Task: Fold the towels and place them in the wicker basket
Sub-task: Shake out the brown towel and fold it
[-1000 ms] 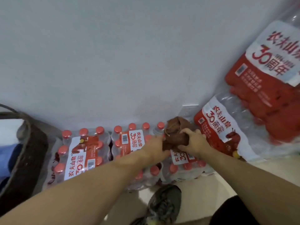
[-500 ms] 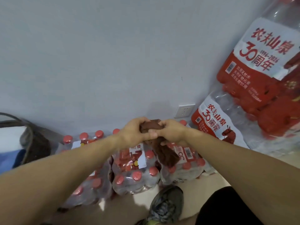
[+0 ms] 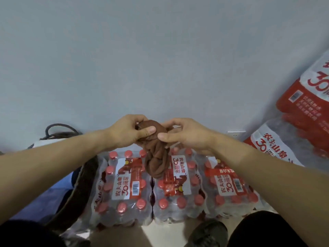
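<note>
Item: brown towel [image 3: 154, 157], bunched, being held in both hands before a grey wall [image 3: 160, 59].

Left hand [image 3: 127, 133] and right hand [image 3: 183, 135] are meeting at centre, fingers [image 3: 150, 129] curling round the towel's top; its twisted tail is hanging toward 6 o'clock over shrink-wrapped bottle packs [image 3: 178, 184] crowding the floor [image 3: 167, 230]. Wicker basket [image 3: 78, 184] is sitting at 8 o'clock, just beside the packs. Larger packs [image 3: 302, 107] are leaning at 3 o'clock. Open air is lying toward 12 o'clock.

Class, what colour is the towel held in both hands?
Plain brown towel, seen best in the head view.
</note>
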`<move>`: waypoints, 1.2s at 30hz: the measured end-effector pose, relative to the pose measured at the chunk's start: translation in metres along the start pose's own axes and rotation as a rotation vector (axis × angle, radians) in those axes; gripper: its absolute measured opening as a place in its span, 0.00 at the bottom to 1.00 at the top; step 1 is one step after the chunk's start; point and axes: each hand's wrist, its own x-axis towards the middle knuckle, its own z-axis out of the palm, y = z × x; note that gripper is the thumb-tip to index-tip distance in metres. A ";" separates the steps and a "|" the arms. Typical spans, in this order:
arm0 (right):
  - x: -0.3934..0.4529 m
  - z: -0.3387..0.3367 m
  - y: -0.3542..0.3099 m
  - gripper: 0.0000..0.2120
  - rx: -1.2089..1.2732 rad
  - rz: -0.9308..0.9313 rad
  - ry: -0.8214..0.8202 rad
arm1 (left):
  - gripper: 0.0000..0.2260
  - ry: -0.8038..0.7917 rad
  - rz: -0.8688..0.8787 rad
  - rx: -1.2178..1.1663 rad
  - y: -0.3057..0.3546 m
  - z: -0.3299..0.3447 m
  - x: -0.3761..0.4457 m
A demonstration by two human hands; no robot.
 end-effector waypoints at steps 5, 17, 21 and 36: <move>0.007 0.005 -0.010 0.13 -0.174 -0.101 0.079 | 0.12 -0.011 0.006 -0.007 -0.003 -0.011 -0.012; 0.019 0.025 -0.021 0.12 -0.026 -0.187 0.139 | 0.12 0.030 0.050 -0.093 0.015 -0.036 -0.023; 0.017 0.033 -0.028 0.13 0.025 -0.205 0.217 | 0.09 0.061 0.066 -0.320 0.020 -0.037 -0.023; -0.041 0.052 -0.068 0.08 -0.145 -0.301 0.350 | 0.05 0.060 0.146 -0.550 0.041 -0.051 -0.059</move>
